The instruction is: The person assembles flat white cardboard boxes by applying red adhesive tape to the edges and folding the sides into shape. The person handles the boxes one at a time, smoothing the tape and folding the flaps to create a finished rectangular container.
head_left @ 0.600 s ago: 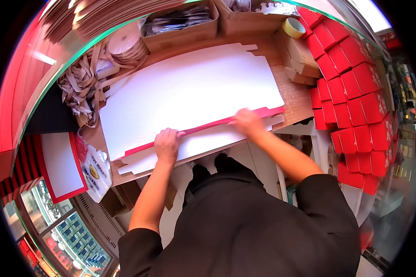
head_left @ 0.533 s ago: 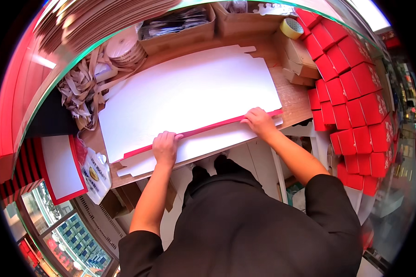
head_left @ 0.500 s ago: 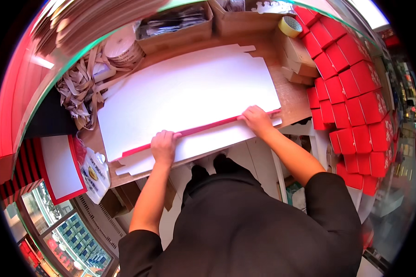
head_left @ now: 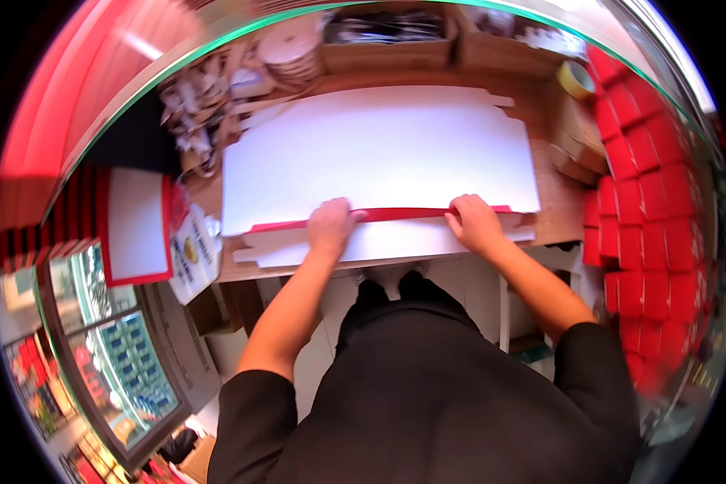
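A large flat cardboard box blank (head_left: 379, 153), white on its upper side, lies across the table. Along its near side a strip is folded up, showing a narrow red band (head_left: 403, 214). My left hand (head_left: 331, 228) is closed over this fold left of the middle, thumb pointing right. Further right, my right hand (head_left: 475, 220) grips the same fold, with its thumb on the near side. Between my hands and the table's front edge lies a white flap (head_left: 395, 239) with notched ends. My fingertips are partly hidden behind the fold.
Red boxes (head_left: 653, 194) are stacked at the right, beside a yellow tape roll (head_left: 576, 80) on brown cartons. At the back are an open carton (head_left: 389, 55), ribbon rolls (head_left: 289, 56) and a heap of loose ribbon (head_left: 192, 109). A green-edged glass shelf (head_left: 210, 50) overhangs the table.
The whole view has turned and shifted, so the blank appears straighter and further right. Both hands remain on the fold, slightly closer together.
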Demonstrator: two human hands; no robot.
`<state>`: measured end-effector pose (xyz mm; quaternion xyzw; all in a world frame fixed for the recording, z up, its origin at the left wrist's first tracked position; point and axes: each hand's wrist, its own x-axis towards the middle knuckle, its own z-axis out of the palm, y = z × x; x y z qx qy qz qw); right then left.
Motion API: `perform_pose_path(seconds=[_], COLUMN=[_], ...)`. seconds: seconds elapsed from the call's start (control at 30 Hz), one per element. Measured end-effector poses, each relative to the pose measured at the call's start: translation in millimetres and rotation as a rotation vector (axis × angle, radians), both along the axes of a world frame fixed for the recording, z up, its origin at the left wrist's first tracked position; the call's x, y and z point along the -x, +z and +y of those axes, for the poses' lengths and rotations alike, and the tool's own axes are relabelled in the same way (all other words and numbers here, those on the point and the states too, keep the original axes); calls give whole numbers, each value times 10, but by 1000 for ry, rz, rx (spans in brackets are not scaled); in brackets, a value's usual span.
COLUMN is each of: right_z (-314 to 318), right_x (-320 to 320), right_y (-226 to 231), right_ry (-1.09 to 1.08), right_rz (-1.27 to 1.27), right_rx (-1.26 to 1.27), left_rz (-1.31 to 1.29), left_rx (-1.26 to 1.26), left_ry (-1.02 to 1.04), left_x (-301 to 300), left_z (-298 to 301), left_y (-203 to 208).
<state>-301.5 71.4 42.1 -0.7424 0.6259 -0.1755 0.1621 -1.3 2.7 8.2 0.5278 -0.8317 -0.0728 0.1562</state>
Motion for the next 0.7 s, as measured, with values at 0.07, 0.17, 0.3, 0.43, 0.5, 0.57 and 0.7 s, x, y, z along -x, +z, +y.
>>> perform_pose_path(seconds=[0.07, 0.17, 0.3, 0.43, 0.5, 0.57, 0.7], right_z=[-88, -205, -203, -188, -246, -208, -220], right_x=[-409, -626, -594, -589, -595, -631, -665], right_y=[-123, -368, -316, -261, -236, -236, -279], right_ry=[-33, -35, -47, -64, -67, -71, -87], right_rz=[-42, -8, -31, 8, 23, 23, 28], right_rx=[108, 183, 235, 234, 259, 250, 244], left_rz=[54, 79, 32, 119, 41, 2, -251], left_rx=[45, 110, 149, 182, 104, 81, 77], left_ry=[-20, -40, 6, 22, 12, 7, -46], left_x=[57, -171, -962, -1366, -1406, -1388, -1381], left_z=[6, -28, -97, -124, -172, -238, -327], left_y=[21, 29, -41, -46, -80, -70, -33])
